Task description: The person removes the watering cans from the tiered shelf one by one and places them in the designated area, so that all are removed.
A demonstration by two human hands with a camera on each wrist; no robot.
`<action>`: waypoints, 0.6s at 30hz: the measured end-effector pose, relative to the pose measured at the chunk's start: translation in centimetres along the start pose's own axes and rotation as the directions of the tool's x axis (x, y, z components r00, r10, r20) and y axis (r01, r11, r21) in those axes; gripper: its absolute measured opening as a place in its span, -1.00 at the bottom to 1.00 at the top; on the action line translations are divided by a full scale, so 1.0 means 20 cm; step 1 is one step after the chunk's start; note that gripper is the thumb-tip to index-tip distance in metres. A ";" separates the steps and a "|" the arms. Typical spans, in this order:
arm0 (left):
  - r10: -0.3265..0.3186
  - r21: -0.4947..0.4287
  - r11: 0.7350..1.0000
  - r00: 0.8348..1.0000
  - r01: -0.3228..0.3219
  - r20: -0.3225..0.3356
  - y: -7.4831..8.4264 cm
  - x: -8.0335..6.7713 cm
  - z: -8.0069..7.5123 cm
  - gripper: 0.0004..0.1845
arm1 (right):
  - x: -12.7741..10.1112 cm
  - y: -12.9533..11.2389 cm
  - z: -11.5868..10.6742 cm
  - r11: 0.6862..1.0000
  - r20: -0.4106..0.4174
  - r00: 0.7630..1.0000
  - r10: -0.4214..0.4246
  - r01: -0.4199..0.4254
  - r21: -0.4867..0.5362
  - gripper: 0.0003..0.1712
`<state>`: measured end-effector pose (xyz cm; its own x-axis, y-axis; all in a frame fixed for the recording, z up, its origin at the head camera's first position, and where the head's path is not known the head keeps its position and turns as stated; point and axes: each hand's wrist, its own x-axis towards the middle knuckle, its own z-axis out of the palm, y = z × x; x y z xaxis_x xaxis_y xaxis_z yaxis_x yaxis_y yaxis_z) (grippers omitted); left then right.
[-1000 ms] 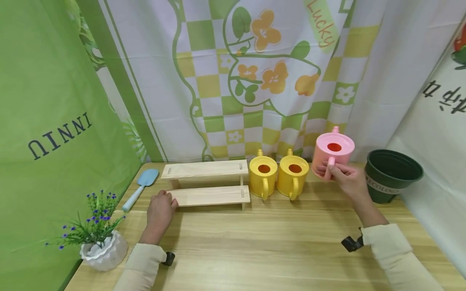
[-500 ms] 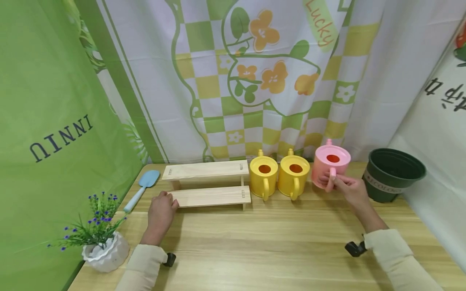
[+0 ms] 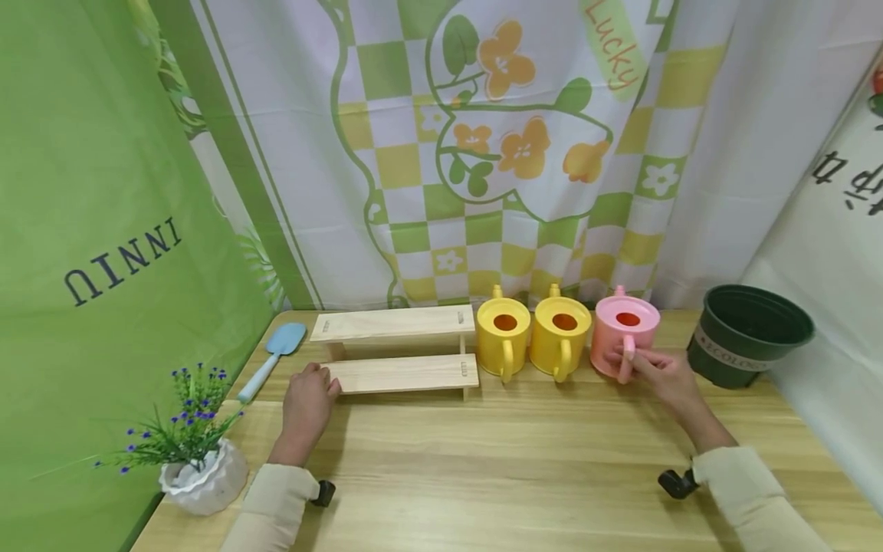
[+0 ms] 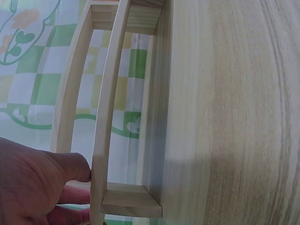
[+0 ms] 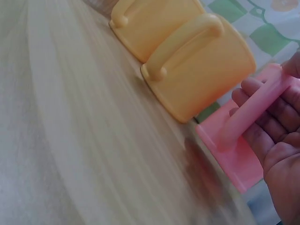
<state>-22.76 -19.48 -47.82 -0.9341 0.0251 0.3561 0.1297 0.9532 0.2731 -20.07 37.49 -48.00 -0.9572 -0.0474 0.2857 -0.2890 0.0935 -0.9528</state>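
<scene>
My right hand [image 3: 674,383] grips the handle of a pink watering can [image 3: 607,341], which stands upright at the right end of a row. In the right wrist view, curled fingers [image 5: 269,124] pass through the handle, and the can's base is close over the tabletop. Beside it are two yellow watering cans [image 3: 491,349], their handles facing me. On the left, my left hand [image 3: 308,402] holds the end of the lower board of a two-tier wooden shelf [image 3: 400,374]. The left wrist view has the thumb [image 4: 77,168] against that board, with other fingers partly hidden behind it.
A dark green flowerpot [image 3: 731,353] stands right of the pink can. At the far left lie a blue hand trowel [image 3: 283,339] and a white pot [image 3: 210,483] of purple flowers. A patterned curtain [image 3: 414,261] hangs along the table's [image 3: 510,468] back edge.
My right hand has lowered the pink watering can from above the table to the level of the yellow ones, shifting slightly left toward them. My left hand has stayed on the shelf.
</scene>
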 end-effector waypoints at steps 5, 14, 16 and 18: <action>-0.002 0.006 1.000 1.000 0.001 0.009 0.00 0.00 -0.01 -0.66 | -0.02 0.05 -0.01 0.999 0.024 0.999 0.045 -0.044 -0.024 -0.59; 0.002 0.006 1.000 1.000 -0.002 -0.005 -0.01 0.00 0.00 -0.76 | -0.03 0.10 -0.03 1.000 0.031 1.000 0.005 -0.005 -0.021 -0.56; 0.003 0.009 1.000 1.000 -0.003 -0.003 -0.01 0.00 0.00 -0.76 | -0.02 0.11 -0.03 1.000 0.025 1.000 0.013 -0.013 -0.024 -0.55; 0.000 0.008 1.000 1.000 0.000 0.002 -0.01 0.00 0.00 -0.78 | -0.02 0.11 -0.03 0.998 0.005 1.000 0.027 -0.027 -0.059 -0.54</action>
<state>-22.81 -19.73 -47.80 -0.9349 0.0257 0.3540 0.1270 0.9556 0.2658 -20.34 38.40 -50.14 -0.9645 -0.0502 0.2593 -0.2640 0.1537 -0.9522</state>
